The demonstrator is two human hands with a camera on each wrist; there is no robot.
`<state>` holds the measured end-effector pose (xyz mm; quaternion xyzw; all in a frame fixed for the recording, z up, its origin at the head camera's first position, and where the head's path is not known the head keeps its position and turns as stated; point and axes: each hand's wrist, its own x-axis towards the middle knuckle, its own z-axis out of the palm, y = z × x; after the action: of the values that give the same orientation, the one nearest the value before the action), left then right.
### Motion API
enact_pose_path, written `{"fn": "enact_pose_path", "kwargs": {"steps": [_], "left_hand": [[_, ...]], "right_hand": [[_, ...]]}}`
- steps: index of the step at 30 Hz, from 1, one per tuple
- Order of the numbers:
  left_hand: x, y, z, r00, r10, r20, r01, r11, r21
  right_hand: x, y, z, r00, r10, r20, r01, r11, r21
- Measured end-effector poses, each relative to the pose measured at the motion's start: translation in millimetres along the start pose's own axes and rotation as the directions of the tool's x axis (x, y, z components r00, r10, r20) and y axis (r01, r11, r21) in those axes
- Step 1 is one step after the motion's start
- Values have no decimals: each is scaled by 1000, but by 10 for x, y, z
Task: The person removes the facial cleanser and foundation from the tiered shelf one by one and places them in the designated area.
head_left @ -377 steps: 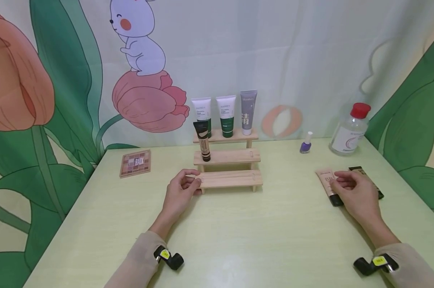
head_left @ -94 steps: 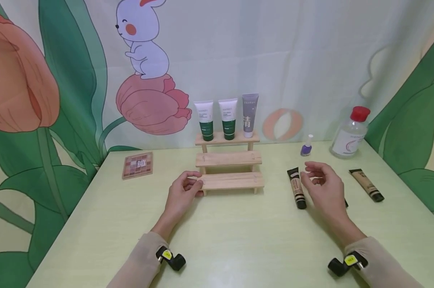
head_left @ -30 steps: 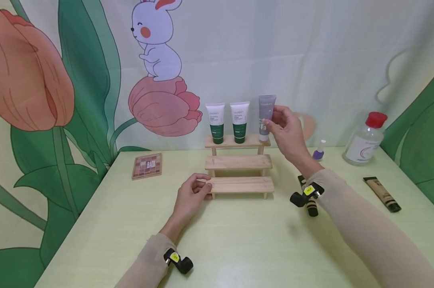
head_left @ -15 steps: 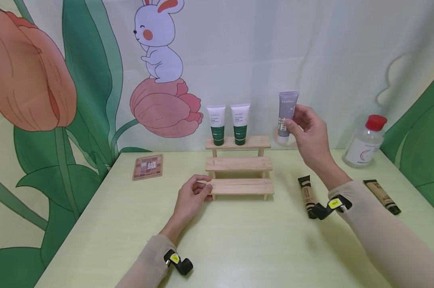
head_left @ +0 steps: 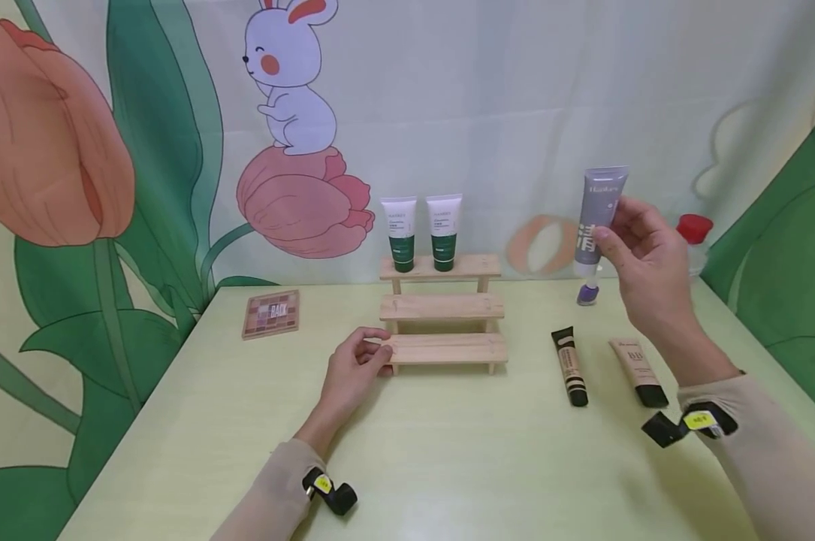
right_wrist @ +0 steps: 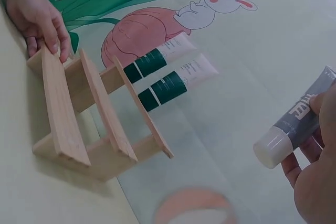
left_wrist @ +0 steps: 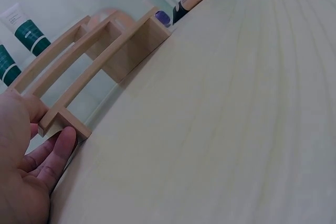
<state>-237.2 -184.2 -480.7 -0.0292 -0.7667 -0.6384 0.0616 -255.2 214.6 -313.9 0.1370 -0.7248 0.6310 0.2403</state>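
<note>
five tubes (head_left: pixel 598 214), two bottles (head_left: pixel 587 294), one rack (head_left: pixel 443 306)

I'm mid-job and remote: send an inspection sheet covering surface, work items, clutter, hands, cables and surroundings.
Surface: pale table.
Job's things: grey tube in the air, right of wooden rack; two green-and-white tubes upright on its top step.
Clutter: palette left; dark-ended tube, BB tube, purple bottle and partly hidden red-capped bottle right.
Hands: left hand holds rack's lowest step; right hand grips grey tube.
Cables: nothing seen.
Surroundings: rabbit-and-flower backdrop.
</note>
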Motion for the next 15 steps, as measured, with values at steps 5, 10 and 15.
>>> {"fn": "enact_pose_path", "kwargs": {"steps": [5,10,15], "left_hand": [[-2,2,-4,1000,-4,0,4,1000,2],[5,3,-2,1000,-7,3,7,1000,7],[-6,10,2,1000,-11,0,11,1000,13]], "right_hand": [[-162,-19,-265,999,-27,-25,28,999,27],[-331,-54,-509,997,-38,-72,45,994,101],[-448,-57,-714,990,-96,-103,110,983,148]]}}
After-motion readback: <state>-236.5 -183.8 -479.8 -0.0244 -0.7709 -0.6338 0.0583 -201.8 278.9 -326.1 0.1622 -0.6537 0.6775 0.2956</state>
